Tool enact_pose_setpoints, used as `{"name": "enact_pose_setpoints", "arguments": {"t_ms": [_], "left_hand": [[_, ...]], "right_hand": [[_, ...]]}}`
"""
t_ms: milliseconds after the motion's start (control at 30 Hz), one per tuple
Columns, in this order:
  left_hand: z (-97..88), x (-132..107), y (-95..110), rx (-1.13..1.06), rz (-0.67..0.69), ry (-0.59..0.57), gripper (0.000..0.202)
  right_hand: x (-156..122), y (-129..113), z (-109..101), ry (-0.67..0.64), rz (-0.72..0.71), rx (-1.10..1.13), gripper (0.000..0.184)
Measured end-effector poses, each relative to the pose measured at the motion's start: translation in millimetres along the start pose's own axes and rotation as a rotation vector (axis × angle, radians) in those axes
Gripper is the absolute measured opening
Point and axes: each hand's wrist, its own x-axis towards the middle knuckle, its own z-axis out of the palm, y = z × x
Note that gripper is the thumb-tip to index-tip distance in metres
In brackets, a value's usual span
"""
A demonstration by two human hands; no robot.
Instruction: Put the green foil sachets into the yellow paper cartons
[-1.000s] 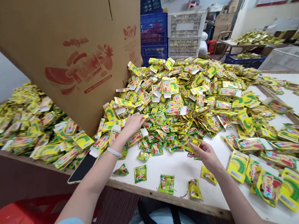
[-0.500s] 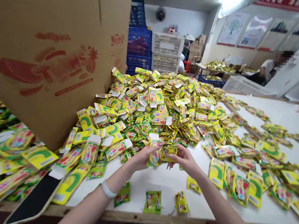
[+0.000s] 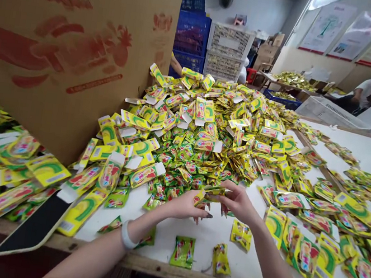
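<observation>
My left hand, with a pale band on its wrist, is closed around a small yellow candy box, mostly hidden by the fingers. My right hand pinches a small yellow candy packet by its edge, close against the box. Behind both hands rises a large heap of yellow boxes and packets. On the white tabletop in front of me lie a green packet and a yellow packet. Another yellow packet rests below my right hand.
A tall cardboard carton stands at the left among more boxes. A dark flat phone-like object overhangs the table edge. Boxes spread along the right. Crates are stacked behind; a person sits at the far right.
The view has shifted down and left. My left hand has turned over, so the box face is now hidden; the packet in my right hand is tilted edge-on. An arm appears beside the carton.
</observation>
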Motion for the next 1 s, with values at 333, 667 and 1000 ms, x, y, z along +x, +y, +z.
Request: {"name": "enact_pose_setpoints", "arguments": {"t_ms": [333, 667, 1000], "left_hand": [[1.4, 2.2, 7.8, 0.065, -0.074, -0.164, 0.041], [-6.7, -3.1, 13.1, -0.045, -0.004, -0.357, 0.036], [16.9, -5.9, 5.9, -0.094, 0.033, -0.403, 0.045]], "right_hand": [[-12.6, -14.4, -8.8, -0.216, 0.002, -0.312, 0.021], [-13.1, 5.2, 13.7, 0.008, -0.042, -0.077, 0.033], [-63.7, 7.8, 14.1, 0.103, -0.091, -0.31, 0.028]]}}
